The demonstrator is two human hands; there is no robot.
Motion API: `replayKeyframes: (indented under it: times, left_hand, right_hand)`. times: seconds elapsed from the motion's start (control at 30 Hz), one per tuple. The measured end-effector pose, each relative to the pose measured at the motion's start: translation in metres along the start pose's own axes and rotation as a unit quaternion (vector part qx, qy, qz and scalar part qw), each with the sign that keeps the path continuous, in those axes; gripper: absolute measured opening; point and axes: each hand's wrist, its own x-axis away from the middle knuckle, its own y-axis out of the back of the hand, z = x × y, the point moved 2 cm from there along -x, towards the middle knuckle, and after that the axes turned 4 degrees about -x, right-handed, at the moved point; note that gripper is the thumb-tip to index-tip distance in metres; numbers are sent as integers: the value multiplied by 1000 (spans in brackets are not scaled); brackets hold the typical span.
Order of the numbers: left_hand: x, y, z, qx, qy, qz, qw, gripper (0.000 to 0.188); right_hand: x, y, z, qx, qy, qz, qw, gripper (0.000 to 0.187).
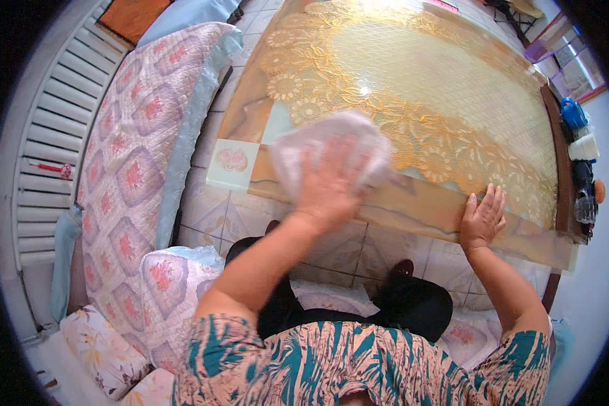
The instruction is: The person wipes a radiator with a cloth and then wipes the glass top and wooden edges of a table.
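Observation:
My left hand (331, 177) lies flat on a pale pinkish-white cloth (287, 157), fingers spread and pressing it onto the tabletop. Both hand and cloth are slightly blurred by motion. Beneath them is a wide table (440, 74) under a clear, glossy cover, with a gold floral pattern and a marbled tan border. My right hand (484, 218) rests on the table's near edge, its fingers stretched out over the border and holding nothing. The cloth hides part of the flower pattern near the table's left corner.
A quilted pink-and-lilac couch cover (125, 223) runs along the left, beside a white radiator (64, 95). A patterned cushion (105, 348) sits at lower left. Tiled floor (206, 216) shows between couch and table. At right stand a blue item (573, 114) and a white container (584, 148).

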Motion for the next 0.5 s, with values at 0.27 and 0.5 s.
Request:
replayKeyframes:
  times: [0.27, 0.5]
  left_hand:
    - [10, -1, -132, 229, -136, 16, 964, 63]
    - [43, 20, 7, 60, 11, 10, 998, 73]
  right_hand:
    - [-2, -9, -11, 16, 2, 14, 1000, 61]
    - [3, 1, -6, -5, 7, 3, 1000, 59]
